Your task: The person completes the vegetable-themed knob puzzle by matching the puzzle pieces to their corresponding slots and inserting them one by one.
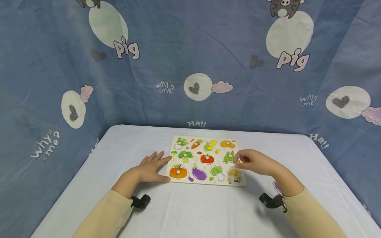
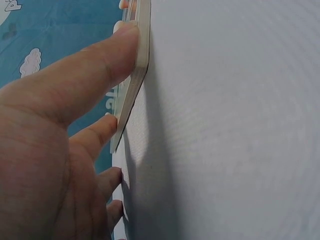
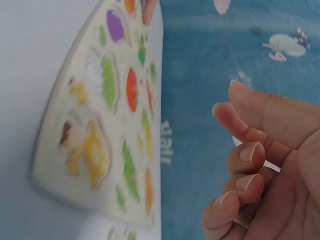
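Note:
A pale vegetable puzzle board [image 1: 194, 181] lies flat on the table, with coloured pieces such as the pumpkin [image 1: 175, 174], eggplant [image 1: 201, 176], tomato [image 1: 205, 160] and mushroom [image 1: 232, 172]. My left hand [image 1: 150, 169] is at its left side, fingers spread. In the left wrist view the thumb [image 2: 102, 62] lies on the board's edge [image 2: 143, 37], and the index fingertip touches it lower down. Over the right edge hovers my right hand [image 1: 254, 162], fingers loosely bent. The right wrist view shows nothing between its thumb and index finger [image 3: 237, 125].
A white cloth [image 1: 190, 211] covers the table. Right of the board, a small purple printed item [image 1: 276, 186] is partly hidden by the right forearm. A blue patterned curtain [image 1: 190, 43] hangs behind the table. Dark wrist cameras [image 1: 141, 201] sit near both cuffs.

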Available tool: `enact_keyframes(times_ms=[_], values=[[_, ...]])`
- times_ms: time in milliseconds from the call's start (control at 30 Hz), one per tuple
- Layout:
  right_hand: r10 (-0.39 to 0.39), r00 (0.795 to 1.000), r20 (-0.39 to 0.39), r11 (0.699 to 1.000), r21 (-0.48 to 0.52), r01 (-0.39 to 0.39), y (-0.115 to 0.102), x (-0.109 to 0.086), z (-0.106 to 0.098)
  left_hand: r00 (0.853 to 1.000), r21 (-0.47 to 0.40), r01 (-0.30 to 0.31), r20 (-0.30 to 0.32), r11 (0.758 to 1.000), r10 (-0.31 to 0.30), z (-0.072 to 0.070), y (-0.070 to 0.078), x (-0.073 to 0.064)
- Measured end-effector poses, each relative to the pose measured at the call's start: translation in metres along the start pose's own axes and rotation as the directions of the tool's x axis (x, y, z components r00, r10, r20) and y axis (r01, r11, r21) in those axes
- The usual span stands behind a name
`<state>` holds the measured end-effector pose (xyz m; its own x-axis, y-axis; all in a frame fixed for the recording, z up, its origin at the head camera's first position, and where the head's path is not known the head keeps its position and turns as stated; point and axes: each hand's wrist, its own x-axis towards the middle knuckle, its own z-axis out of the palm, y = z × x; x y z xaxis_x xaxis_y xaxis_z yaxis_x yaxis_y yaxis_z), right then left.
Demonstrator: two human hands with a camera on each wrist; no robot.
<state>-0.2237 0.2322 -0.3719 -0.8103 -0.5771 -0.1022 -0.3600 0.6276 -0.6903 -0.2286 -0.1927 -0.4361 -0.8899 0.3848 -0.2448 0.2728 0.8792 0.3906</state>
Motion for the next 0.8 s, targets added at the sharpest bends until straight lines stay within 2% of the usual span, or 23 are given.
enact_keyframes(times_ms=[233, 500, 800], values=[[0.026, 0.999, -0.048, 1.0, -0.013, -0.026, 0.025, -0.032, -0.006, 1.0, 0.002, -0.021, -0.001, 1.0, 0.021, 0.0, -0.001, 0.0], [0.075, 0.997, -0.022, 0.997, -0.002, -0.075, 0.054, -0.068, -0.018, 1.0, -0.001, -0.025, 0.006, 1.0, 0.025, 0.0, -0.002, 0.0], [0.144, 0.989, -0.016, 0.989, 0.035, -0.144, 0.078, -0.093, -0.022, 1.0, 0.003, -0.007, 0.011, 1.0, 0.007, 0.002, -0.004, 0.002]])
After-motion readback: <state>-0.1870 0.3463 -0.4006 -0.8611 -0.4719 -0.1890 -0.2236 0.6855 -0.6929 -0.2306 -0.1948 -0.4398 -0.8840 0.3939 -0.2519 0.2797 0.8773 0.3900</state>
